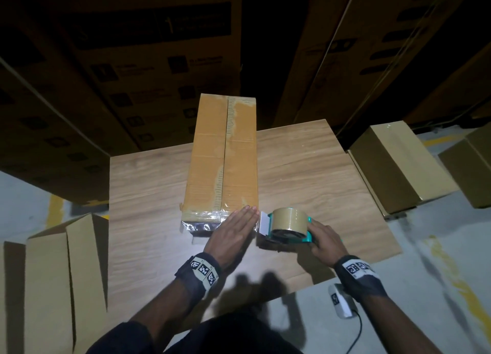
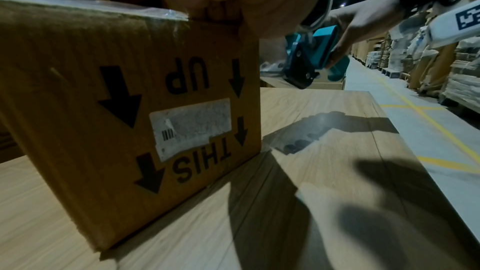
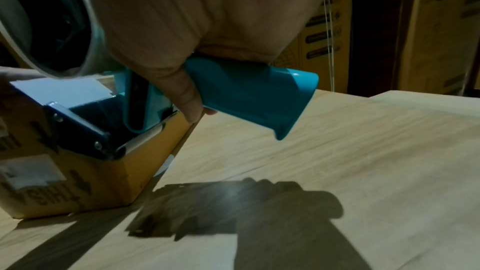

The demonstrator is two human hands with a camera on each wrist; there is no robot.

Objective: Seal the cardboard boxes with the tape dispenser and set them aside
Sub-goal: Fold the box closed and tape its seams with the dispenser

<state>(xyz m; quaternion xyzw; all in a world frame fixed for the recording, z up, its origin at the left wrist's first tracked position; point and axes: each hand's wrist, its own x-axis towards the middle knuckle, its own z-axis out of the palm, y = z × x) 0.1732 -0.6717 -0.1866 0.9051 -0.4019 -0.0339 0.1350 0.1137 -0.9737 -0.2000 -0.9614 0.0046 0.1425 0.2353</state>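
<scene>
A long cardboard box (image 1: 223, 154) lies lengthwise on the wooden table (image 1: 313, 173), taped along its top seam; its near end face (image 2: 145, 110) shows inverted "THIS UP" print and arrows. My left hand (image 1: 236, 229) lies flat with straight fingers on the box's near right corner. My right hand (image 1: 326, 242) grips the teal handle (image 3: 249, 93) of the tape dispenser (image 1: 288, 225), which carries a brown tape roll. The dispenser's front end (image 3: 85, 130) sits at the box's near right edge, just above the table.
Flat folded cartons (image 1: 61, 279) lean at the table's left. Closed boxes (image 1: 398, 167) sit on the floor to the right. Tall stacked cartons (image 1: 132, 61) stand behind the table. A small white device (image 1: 342, 304) with a cable lies near the front edge.
</scene>
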